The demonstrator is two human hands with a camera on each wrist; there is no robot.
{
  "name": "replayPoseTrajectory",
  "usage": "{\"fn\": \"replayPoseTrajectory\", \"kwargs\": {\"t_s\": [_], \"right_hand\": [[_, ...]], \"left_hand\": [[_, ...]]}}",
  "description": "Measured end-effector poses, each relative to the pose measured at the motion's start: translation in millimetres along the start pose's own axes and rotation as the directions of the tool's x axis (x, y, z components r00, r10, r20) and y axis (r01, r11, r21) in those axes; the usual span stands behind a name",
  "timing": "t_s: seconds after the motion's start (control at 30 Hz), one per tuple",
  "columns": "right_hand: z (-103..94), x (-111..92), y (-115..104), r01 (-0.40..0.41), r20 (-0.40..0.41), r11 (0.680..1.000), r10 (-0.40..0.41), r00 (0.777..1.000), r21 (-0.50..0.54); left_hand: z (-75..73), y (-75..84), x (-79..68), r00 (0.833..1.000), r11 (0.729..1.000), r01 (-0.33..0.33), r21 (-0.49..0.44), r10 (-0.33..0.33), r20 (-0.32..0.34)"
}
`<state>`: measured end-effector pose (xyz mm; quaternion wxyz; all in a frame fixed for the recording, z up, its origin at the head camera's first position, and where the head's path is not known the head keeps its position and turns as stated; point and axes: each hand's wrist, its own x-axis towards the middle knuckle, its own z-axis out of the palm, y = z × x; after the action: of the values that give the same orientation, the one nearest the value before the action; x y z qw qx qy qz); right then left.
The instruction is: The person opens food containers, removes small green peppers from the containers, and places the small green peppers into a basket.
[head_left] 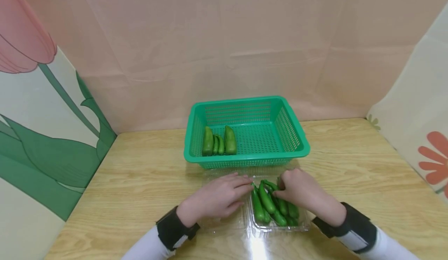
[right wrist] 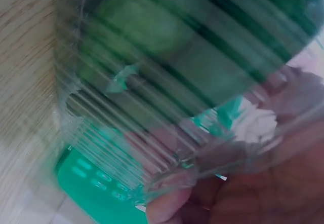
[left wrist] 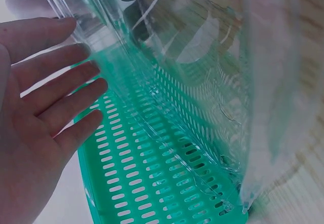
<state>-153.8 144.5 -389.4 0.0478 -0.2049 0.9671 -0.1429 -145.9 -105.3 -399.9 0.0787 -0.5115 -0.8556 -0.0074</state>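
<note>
A clear plastic box (head_left: 260,229) holds several long green peppers (head_left: 267,199), and its transparent lid (head_left: 224,225) lies opened out on the left. My right hand (head_left: 304,190) reaches over the box's far right side, thumb and curled fingers pinching a green pepper (head_left: 282,205); the fingertips are partly hidden. Through the ribbed clear wall, the right wrist view shows blurred green peppers (right wrist: 136,26) and fingers. My left hand (head_left: 217,195) hovers over the lid, fingers extended toward the box's left edge. Those fingers are spread and hold nothing in the left wrist view.
Directly behind the box stands a green plastic basket (head_left: 245,157). In its left part are two thick green cucumbers (head_left: 230,141) with two thin green peppers (head_left: 218,145) between them. A pink cloth (head_left: 224,50) hangs behind the wooden table (head_left: 147,174).
</note>
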Motion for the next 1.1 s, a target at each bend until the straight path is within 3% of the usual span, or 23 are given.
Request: {"fn": "replayPoseTrajectory", "kwargs": {"t_s": [0.23, 0.63, 1.1], "right_hand": [[-0.4, 1.3, 0.3, -0.003, 0.011, 0.999, 0.002, 1.0, 0.046], [-2.2, 4.9, -1.6, -0.034, -0.047, 0.99, 0.041, 0.998, 0.136], [-4.9, 4.9, -2.3, 0.007, -0.073, 0.966, 0.012, 0.997, 0.26]], "left_hand": [[-0.7, 0.0, 0.2, 1.0, 1.0, -0.005, 0.0, 0.005, -0.004], [-0.3, 0.7, 0.2, 1.0, 1.0, -0.009, 0.001, 0.009, -0.009], [0.0, -0.1, 0.4, 1.0, 1.0, -0.003, 0.003, 0.003, -0.008]]}}
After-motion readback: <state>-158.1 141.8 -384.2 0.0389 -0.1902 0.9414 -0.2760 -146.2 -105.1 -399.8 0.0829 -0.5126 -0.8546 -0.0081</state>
